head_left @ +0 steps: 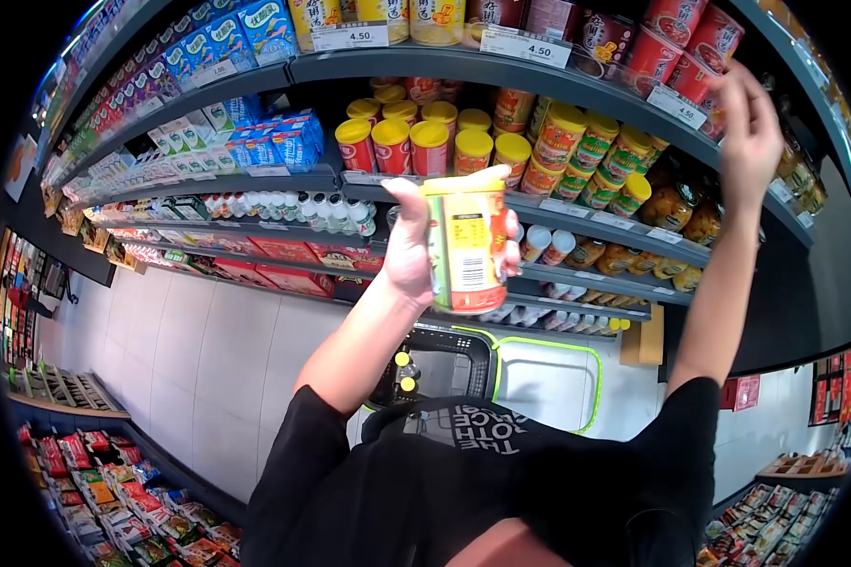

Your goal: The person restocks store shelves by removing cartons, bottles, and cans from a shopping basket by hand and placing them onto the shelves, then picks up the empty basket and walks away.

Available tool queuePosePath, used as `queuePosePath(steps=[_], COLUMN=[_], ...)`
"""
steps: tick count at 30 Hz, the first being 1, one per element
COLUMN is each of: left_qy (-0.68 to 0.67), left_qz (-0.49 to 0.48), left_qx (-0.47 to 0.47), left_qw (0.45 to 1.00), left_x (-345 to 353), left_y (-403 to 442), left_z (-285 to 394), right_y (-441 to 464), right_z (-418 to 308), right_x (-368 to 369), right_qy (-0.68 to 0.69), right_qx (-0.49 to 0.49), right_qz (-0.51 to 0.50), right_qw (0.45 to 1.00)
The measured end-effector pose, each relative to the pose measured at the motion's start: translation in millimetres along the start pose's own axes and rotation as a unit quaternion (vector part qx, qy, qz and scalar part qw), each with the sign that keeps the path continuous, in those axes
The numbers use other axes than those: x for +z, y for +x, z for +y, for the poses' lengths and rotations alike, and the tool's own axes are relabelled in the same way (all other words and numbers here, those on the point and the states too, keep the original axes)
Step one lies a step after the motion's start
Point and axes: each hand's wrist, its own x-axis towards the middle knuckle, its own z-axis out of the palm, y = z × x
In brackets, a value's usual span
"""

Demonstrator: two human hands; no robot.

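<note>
Black T-shirt [539,482] fabric occupies the near foreground. Left hand [408,250]: fingers grasp a smooth, cylindrical, yellow-lidded canister [468,253], long axis upright, barcode toward camera. Right hand [752,137]: above and right of the canister, nearer the glossy red cans [651,60]; fingers partly curled beside them, contact indeterminable.

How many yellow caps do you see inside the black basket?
2, both at left in the black basket: one cap nearer the shelves, the other cap nearer the black shirt, which may hide more.
</note>
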Motion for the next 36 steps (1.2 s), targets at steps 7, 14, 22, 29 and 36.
queuePosePath(steps=[7,14,22,29,36], left_qy=[0.215,0.307,0.704,0.514,0.448], left_qz=[0.203,0.021,0.125,0.139,0.108], left_qx=[0.000,-0.011,0.167,0.100,-0.024], left_qw=[0.955,0.951,0.679,0.840,0.887], left_x=[7,-16,-22,-13,-15], left_y=[19,-24,-45,-48,-38], left_z=[2,23,29,10,-5], right_y=[-118,-140,-155,-180,-182], right_z=[-102,-88,-93,-85,-80], right_x=[87,127,140,132,101], right_qy=[0.112,0.440,0.376,0.426,0.396], right_qx=[0.179,0.307,0.311,0.286,0.324], right_qz=[-0.365,-0.309,-0.262,-0.200,-0.207], right_qw=[0.907,0.786,0.833,0.835,0.834])
